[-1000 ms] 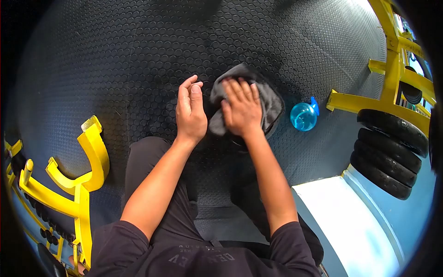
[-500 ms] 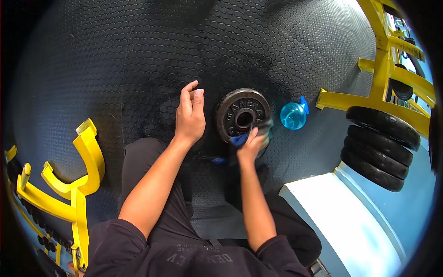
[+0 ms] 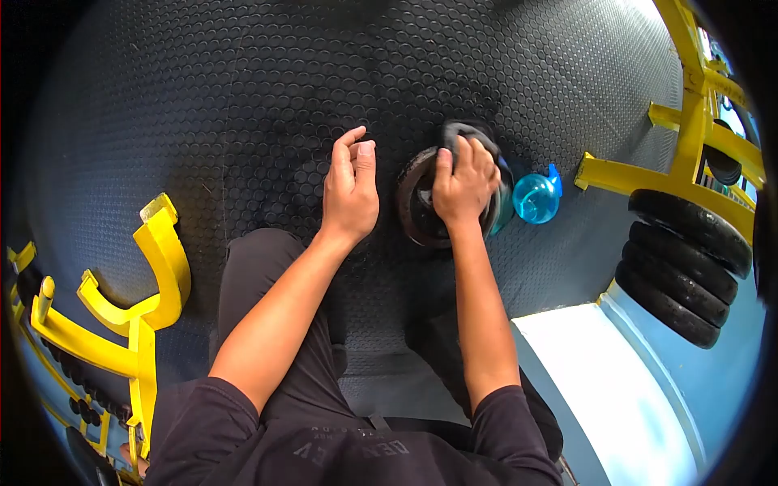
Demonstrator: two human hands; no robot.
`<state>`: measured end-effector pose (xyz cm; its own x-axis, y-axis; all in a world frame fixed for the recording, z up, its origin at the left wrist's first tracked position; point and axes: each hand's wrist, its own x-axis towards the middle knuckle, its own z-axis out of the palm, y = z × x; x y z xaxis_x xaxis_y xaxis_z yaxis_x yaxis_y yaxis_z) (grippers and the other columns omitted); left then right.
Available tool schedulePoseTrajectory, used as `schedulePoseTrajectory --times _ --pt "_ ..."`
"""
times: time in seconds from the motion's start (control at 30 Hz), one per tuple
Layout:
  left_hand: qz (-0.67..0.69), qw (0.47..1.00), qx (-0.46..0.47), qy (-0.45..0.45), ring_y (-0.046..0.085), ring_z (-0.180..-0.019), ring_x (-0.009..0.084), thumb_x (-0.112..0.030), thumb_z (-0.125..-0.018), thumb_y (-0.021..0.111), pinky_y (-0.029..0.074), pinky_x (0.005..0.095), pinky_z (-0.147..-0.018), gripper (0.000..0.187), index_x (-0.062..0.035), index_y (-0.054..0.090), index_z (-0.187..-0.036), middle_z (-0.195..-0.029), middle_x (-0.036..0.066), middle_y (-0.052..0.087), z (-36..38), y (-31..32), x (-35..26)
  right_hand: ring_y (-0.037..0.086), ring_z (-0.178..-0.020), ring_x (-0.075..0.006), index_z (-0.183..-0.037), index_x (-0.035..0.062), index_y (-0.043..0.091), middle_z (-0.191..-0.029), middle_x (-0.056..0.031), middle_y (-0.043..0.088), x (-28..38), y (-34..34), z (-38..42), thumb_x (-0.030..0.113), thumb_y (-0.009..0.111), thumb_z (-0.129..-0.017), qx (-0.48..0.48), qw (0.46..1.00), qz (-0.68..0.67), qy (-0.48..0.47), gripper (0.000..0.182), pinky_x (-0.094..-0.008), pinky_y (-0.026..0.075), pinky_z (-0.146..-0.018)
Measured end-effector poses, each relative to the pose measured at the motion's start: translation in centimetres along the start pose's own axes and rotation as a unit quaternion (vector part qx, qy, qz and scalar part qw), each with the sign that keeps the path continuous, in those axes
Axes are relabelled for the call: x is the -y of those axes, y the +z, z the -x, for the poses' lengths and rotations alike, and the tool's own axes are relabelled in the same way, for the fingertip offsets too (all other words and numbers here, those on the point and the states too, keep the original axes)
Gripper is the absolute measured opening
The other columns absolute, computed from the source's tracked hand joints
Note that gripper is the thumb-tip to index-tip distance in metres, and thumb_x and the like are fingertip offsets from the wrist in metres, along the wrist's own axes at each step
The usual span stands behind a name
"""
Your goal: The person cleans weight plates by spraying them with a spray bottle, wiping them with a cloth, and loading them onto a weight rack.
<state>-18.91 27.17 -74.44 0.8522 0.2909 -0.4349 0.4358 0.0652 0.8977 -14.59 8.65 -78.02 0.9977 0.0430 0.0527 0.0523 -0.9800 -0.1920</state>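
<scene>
My right hand (image 3: 468,182) presses a dark cloth (image 3: 470,130) onto the upper right part of a round metal weight plate (image 3: 412,198), which lies flat on the black floor. The hand and cloth hide much of the plate. Just right of the plate is a round blue spray bottle (image 3: 536,199). My left hand (image 3: 351,190) is raised left of the plate, touching nothing, its fingers loosely curved and apart from the thumb.
Black studded rubber flooring (image 3: 324,81) spreads around. A yellow rack (image 3: 689,138) with several black plates (image 3: 677,271) stands at right, above a white panel (image 3: 600,381). Another yellow frame (image 3: 146,324) is at left.
My right hand and the cloth have moved from the plate's lower right edge up to its upper right side. The view has shifted slightly; my left hand keeps its pose.
</scene>
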Motion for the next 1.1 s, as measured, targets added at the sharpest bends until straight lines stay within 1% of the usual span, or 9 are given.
schedulePoseTrajectory --times 0.3,0.37,0.63,0.7,0.77,0.83,0.97,1.03,1.1 --pt "0.005 1.0 -0.023 0.006 0.061 -0.105 0.0195 -0.034 -0.109 0.042 0.049 0.0342 -0.095 0.043 -0.0032 0.048 -0.138 -0.123 0.016 0.064 -0.1 -0.3 0.0 0.035 -0.147 -0.0258 -0.119 0.0249 0.061 -0.15 -0.0011 0.047 1.2 -2.5 8.0 0.027 0.072 -0.077 0.181 0.93 -0.012 -0.319 0.044 -0.0538 0.022 -0.119" --pt "-0.009 0.999 -0.035 0.003 0.061 -0.104 0.02 -0.034 -0.109 0.042 0.049 0.0345 -0.094 0.043 -0.0029 0.047 -0.138 -0.123 0.016 0.064 -0.1 -0.4 -0.3 0.038 -0.145 -0.0249 -0.126 0.0276 0.06 -0.152 -0.0015 0.046 -1.5 -1.8 10.7 0.027 0.069 -0.081 0.094 0.931 0.024 -0.351 0.046 -0.0526 0.024 -0.119" --pt "-0.2 0.968 0.048 0.145 0.062 -0.107 0.0301 -0.022 -0.097 0.059 0.049 0.0401 -0.095 0.036 -0.003 0.058 -0.128 -0.118 0.017 0.063 1.8 0.5 0.0 0.044 -0.14 -0.0325 -0.134 0.021 0.059 -0.151 -0.01 0.046 -13.6 -3.4 12.0 0.017 0.066 -0.084 0.089 0.975 -0.021 -0.204 0.051 -0.0498 0.037 -0.114" --pt "-0.339 0.882 0.142 0.294 0.057 -0.12 0.0313 -0.019 -0.09 0.066 0.043 0.044 -0.105 0.042 -0.0041 0.058 -0.129 -0.125 0.016 0.06 3.0 1.3 -0.3 0.053 -0.13 -0.0365 -0.129 0.0141 0.062 -0.139 -0.0137 0.057 -15.1 -4.2 11.1 0.012 0.062 -0.088 0.043 0.988 -0.031 -0.148 0.041 -0.0466 0.045 -0.105" --pt "-0.461 0.74 0.265 0.412 0.048 -0.13 0.0326 -0.022 -0.083 0.073 0.037 0.0493 -0.111 0.058 -0.0058 0.055 -0.135 -0.134 0.015 0.054 5.2 3.1 0.6 0.061 -0.116 -0.0408 -0.125 0.006 0.063 -0.116 -0.0172 0.068 -14.7 -5.9 10.0 0.013 0.059 -0.095 0.089 0.96 -0.244 0.104 0.031 -0.0418 0.049 -0.096" --pt "-0.559 0.679 0.276 0.388 0.042 -0.136 0.0315 -0.031 -0.077 0.08 0.031 0.051 -0.115 0.077 -0.007 0.047 -0.143 -0.141 0.013 0.049 7.5 5.1 1.0 0.067 -0.103 -0.0348 -0.122 0.0028 0.062 -0.099 -0.011 0.072 -13.8 -6.2 9.3 0.023 0.055 -0.103 0.02 0.938 -0.32 0.133 0.029 -0.0386 0.049 -0.091" --pt "-0.65 0.597 0.259 0.392 0.042 -0.134 0.0312 -0.04 -0.063 0.09 0.026 0.0469 -0.12 0.102 0.0013 0.042 -0.143 -0.133 0.013 0.051 7.0 8.1 1.4 0.064 -0.097 -0.017 -0.118 0.0033 0.064 -0.104 -0.0016 0.068 -12.8 -6.7 10.1 0.036 0.053 -0.105 0.007 0.782 -0.555 0.284 0.037 -0.0339 0.05 -0.086" --pt "-0.647 0.598 0.28 0.381 0.046 -0.127 0.0311 -0.038 -0.06 0.091 0.03 0.047 -0.118 0.094 0.0003 0.047 -0.134 -0.124 0.013 0.054 6.5 8.7 1.3 0.065 -0.096 -0.0206 -0.121 0.0029 0.062 -0.105 -0.0046 0.067 -12.2 -7.2 11.4 0.041 0.054 -0.103 -0.059 0.47 -0.776 0.417 0.043 -0.0333 0.051 -0.089" --pt "-0.637 0.603 0.329 0.349 0.056 -0.114 0.0308 -0.033 -0.056 0.093 0.036 0.047 -0.114 0.077 -0.0015 0.056 -0.115 -0.107 0.013 0.059 5.6 9.2 0.5 0.065 -0.104 -0.0239 -0.124 0.0013 0.06 -0.116 -0.0104 0.067 -11.7 -8.5 13.3 0.048 0.058 -0.098 -0.077 0.356 -0.846 0.39 0.053 -0.0394 0.053 -0.092"
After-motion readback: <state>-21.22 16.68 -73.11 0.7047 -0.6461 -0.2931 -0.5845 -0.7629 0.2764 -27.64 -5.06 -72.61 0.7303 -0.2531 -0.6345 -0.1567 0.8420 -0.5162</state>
